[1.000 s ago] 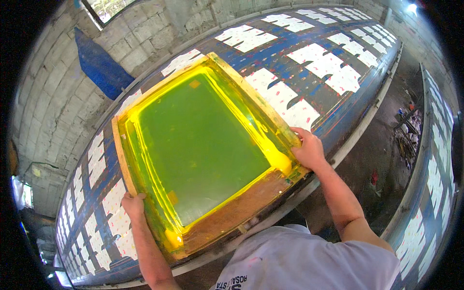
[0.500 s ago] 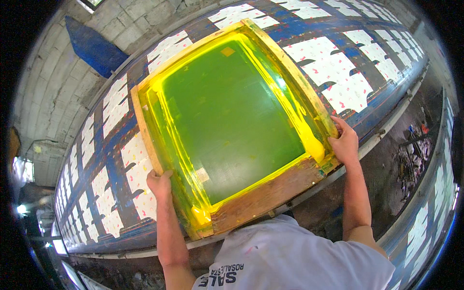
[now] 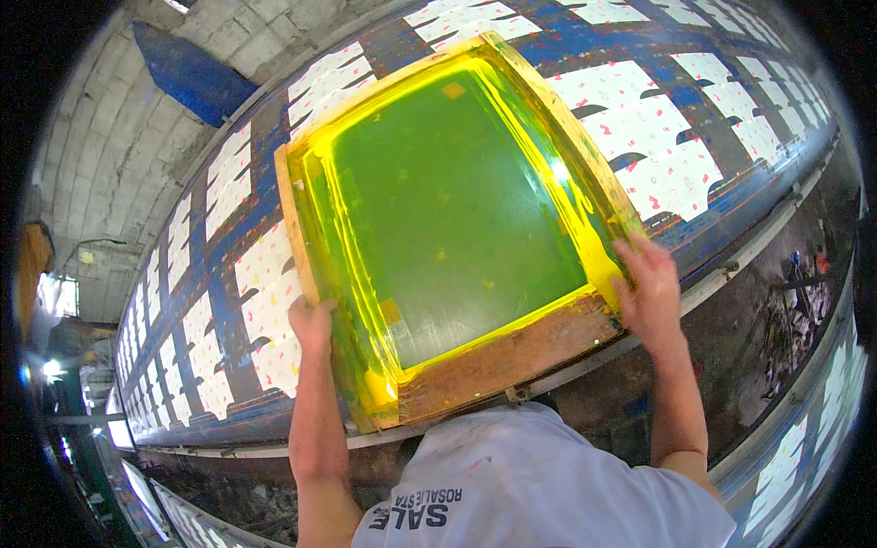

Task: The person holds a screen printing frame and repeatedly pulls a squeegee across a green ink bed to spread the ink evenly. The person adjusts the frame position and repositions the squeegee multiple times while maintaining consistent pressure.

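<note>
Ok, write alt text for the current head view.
A left hand grips the left edge of a wooden-framed green screen streaked with yellow paint; the blurred right hand is at its right edge. White patterned pieces lie in rows on a table.

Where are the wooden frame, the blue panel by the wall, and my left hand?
Wooden frame (image 3: 507, 358), head view: its brown near board.
Blue panel (image 3: 190, 73), head view: middle of its surface.
Left hand (image 3: 312, 324), head view: middle of the hand.
</note>
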Available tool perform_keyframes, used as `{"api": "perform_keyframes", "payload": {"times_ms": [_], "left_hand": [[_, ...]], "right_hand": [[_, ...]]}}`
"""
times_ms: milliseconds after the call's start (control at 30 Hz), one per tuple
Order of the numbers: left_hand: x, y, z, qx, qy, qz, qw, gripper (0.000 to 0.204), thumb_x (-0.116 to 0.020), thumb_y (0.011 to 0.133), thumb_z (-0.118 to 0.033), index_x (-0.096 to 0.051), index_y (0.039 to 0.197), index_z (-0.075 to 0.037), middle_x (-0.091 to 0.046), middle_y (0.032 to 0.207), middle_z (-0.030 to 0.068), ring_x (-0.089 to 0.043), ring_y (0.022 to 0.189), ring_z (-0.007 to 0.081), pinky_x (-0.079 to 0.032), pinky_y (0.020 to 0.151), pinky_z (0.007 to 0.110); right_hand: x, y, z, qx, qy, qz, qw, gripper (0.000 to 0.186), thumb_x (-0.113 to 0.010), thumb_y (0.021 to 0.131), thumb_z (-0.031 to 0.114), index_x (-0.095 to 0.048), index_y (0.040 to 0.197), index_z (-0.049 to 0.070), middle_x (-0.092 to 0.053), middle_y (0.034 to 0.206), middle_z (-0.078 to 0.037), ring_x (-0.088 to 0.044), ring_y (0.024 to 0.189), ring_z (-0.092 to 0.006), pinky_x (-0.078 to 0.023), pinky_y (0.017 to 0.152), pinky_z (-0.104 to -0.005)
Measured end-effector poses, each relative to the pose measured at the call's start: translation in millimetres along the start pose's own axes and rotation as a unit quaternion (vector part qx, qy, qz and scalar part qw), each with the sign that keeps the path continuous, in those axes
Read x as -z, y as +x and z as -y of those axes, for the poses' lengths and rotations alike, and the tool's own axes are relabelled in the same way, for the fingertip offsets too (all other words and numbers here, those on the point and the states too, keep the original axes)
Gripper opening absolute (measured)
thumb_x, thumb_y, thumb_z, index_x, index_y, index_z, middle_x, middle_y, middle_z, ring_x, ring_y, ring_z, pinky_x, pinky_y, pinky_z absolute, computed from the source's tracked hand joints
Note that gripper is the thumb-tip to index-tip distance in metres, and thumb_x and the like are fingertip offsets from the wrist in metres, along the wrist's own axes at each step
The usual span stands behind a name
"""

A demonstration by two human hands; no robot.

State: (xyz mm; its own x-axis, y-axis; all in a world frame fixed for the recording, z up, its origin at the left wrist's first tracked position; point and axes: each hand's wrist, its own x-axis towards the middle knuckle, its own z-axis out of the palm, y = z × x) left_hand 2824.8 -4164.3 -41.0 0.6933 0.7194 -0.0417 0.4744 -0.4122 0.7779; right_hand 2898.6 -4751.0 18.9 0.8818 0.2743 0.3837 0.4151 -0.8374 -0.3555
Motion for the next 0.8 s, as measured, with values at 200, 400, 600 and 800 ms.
{"api": "perform_keyframes", "payload": {"times_ms": [200,400,600,800], "left_hand": [[-7.2,2.7,6.4,0.013,-0.014,0.009,1.0,0.03,-0.083,0.08,-0.007,-0.078,0.106,0.008,-0.082,0.097,0.0179,-0.077,0.084,0.0279,-0.06,0.079,0.041],[-4.8,4.6,10.7,-0.003,0.065,-0.01,0.998,0.038,-0.086,0.078,-0.016,-0.08,0.109,0.005,-0.083,0.096,0.0189,-0.079,0.083,0.0314,-0.061,0.082,0.043],[-3.0,-4.4,3.5,-0.012,0.055,-0.025,0.998,0.042,-0.083,0.079,-0.022,-0.08,0.111,0.005,-0.082,0.1,0.0266,-0.081,0.094,0.0417,-0.062,0.086,0.05],[-9.1,2.4,15.2,-0.044,0.079,-0.045,0.995,0.043,-0.078,0.079,-0.025,-0.079,0.108,0.008,-0.076,0.107,0.0337,-0.075,0.104,0.0521,-0.062,0.092,0.057]], "right_hand": [[-6.7,-19.7,85.4,0.264,0.158,0.27,0.912,0.044,-0.08,0.09,0.018,-0.077,0.134,0.015,-0.074,0.138,-0.014,-0.07,0.13,-0.036,-0.055,0.113,-0.0507],[-15.9,-10.5,126.8,0.299,0.049,0.217,0.928,0.043,-0.07,0.091,0.013,-0.075,0.134,0.013,-0.076,0.129,-0.011,-0.074,0.121,-0.033,-0.058,0.105,-0.0479],[-29.1,11.5,179.6,0.266,-0.047,0.379,0.885,0.048,-0.077,0.085,0.008,-0.076,0.132,0.013,-0.079,0.117,-0.015,-0.077,0.113,-0.0364,-0.062,0.096,-0.0501],[-12.6,-0.6,178.1,0.236,-0.049,0.336,0.911,0.05,-0.076,0.083,0.002,-0.079,0.132,0.015,-0.08,0.12,-0.015,-0.076,0.114,-0.039,-0.062,0.096,-0.0506]]}}
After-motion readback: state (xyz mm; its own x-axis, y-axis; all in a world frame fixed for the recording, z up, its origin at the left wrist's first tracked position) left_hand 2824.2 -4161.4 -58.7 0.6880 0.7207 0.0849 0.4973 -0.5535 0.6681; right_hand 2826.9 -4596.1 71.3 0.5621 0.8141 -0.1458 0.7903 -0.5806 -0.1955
